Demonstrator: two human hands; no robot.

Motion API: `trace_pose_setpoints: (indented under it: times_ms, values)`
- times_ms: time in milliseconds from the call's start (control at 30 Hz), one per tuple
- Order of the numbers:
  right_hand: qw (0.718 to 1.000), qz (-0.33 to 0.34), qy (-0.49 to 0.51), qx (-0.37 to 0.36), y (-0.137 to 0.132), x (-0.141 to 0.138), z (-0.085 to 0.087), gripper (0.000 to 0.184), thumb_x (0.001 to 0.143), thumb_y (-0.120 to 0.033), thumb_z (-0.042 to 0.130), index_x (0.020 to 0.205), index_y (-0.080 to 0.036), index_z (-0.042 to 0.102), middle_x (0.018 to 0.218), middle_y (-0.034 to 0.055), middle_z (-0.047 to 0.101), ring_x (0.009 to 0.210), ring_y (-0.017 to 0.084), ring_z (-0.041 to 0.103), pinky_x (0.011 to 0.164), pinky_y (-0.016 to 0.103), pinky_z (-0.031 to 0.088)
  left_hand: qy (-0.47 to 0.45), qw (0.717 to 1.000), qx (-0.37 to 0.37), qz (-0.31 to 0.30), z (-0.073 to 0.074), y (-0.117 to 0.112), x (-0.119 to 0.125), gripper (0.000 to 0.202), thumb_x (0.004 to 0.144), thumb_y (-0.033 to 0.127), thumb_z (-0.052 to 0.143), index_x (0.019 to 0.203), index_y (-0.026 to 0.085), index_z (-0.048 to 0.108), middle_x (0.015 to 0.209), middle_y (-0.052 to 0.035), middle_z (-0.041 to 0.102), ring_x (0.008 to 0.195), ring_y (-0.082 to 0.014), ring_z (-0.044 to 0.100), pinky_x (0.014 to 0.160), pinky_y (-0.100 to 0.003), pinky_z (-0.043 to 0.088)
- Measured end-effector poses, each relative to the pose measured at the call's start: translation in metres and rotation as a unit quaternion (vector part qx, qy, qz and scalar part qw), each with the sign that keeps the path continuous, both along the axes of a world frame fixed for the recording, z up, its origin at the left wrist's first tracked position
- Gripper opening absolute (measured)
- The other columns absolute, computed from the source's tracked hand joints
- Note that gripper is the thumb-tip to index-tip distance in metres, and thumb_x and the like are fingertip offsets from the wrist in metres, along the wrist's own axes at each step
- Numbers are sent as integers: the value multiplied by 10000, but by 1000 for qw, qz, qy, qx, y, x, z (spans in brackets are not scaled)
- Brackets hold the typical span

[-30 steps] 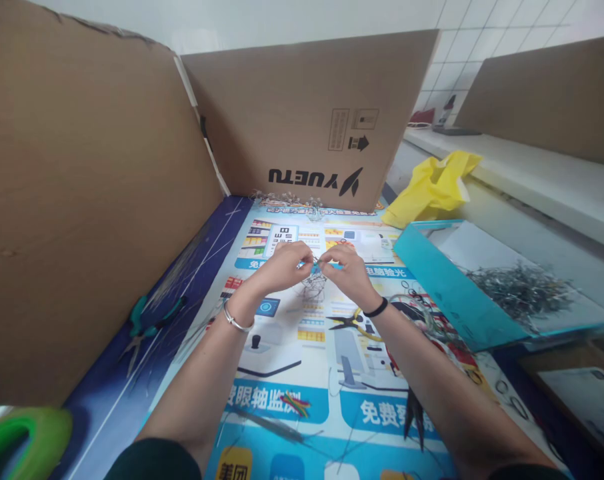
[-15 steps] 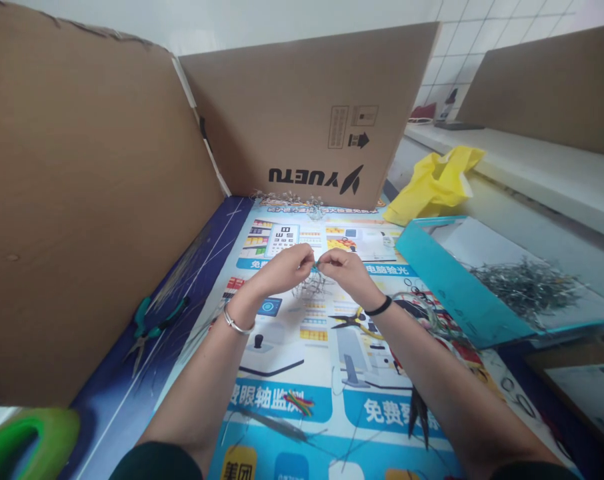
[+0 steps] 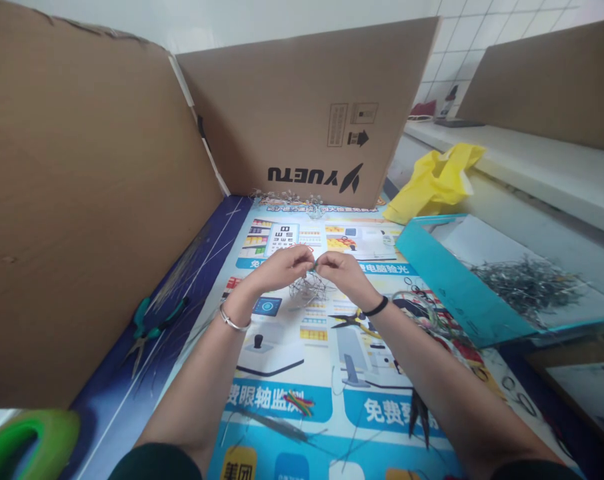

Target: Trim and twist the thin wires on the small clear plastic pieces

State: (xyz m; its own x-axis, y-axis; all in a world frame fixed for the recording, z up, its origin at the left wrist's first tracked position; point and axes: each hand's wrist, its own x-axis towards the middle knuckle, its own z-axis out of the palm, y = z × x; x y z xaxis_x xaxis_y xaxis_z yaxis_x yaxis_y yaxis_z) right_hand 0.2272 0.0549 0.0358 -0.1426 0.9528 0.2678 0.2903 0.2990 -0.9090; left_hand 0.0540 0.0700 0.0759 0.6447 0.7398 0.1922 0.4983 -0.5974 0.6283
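My left hand [image 3: 285, 268] and my right hand [image 3: 346, 272] meet over the middle of the printed sheet, fingertips nearly touching. Both are closed in a pinch around a small thin green piece [image 3: 313, 267], mostly hidden by the fingers. Just below them is a loose cluster of thin silvery wires [image 3: 309, 289]; whether it hangs from the green piece or lies on the sheet I cannot tell. Yellow-handled pliers [image 3: 353, 321] lie beside my right wrist. Nearer to me rests a bundle of coloured strands [image 3: 299, 403].
Cardboard panels [image 3: 302, 87] stand at the back and left. Teal-handled pliers [image 3: 149, 327] lie on the left. At the right are a blue box [image 3: 439, 283] holding a heap of wire pieces [image 3: 529, 283] and a yellow bag [image 3: 435, 187]. A green tape roll [image 3: 57, 433] sits front left.
Both hands stay together in the same pinch. My left wrist has shifted slightly left and down, and the wire cluster shows a little more clearly below the fingers.
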Motion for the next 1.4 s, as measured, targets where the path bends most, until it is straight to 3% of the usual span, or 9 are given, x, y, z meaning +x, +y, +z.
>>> trace_pose_setpoints:
  times_ms: [233,500,733,967,1400]
  values:
    - [1000,-1,9,-3,0,0,0,99,644,-252,557,581,-177,540,548,-37,488,520,92,410,507,224,349,-35,997,-44,-46,-3,3,-5,198,746,252,571,929,178,560,876,-11,605,774,-122,558,718,-251,452]
    - [1000,2,25,-11,-1,-1,1,101,645,-260,573,596,-175,550,557,-39,499,521,90,410,511,227,347,-10,999,-25,24,-7,4,-3,141,738,191,545,853,173,625,731,4,632,667,-118,565,617,-222,433]
    - [999,8,34,-24,-3,0,3,88,640,-250,567,605,-172,549,559,-38,485,521,91,400,509,230,332,59,993,104,23,-3,3,1,148,787,182,517,790,188,665,792,-16,668,770,-154,594,727,-258,431]
    - [999,19,44,-25,-2,-1,2,86,616,-230,544,562,-173,511,537,-44,443,529,90,371,518,232,305,75,987,138,31,-1,0,4,171,818,138,443,782,189,603,788,0,639,749,-142,573,664,-231,414]
    - [998,26,54,10,-1,4,3,66,557,-187,516,502,-183,479,530,-39,443,551,108,393,540,247,311,93,970,219,50,-15,1,16,156,829,115,419,795,200,545,773,6,591,767,-160,534,663,-264,351]
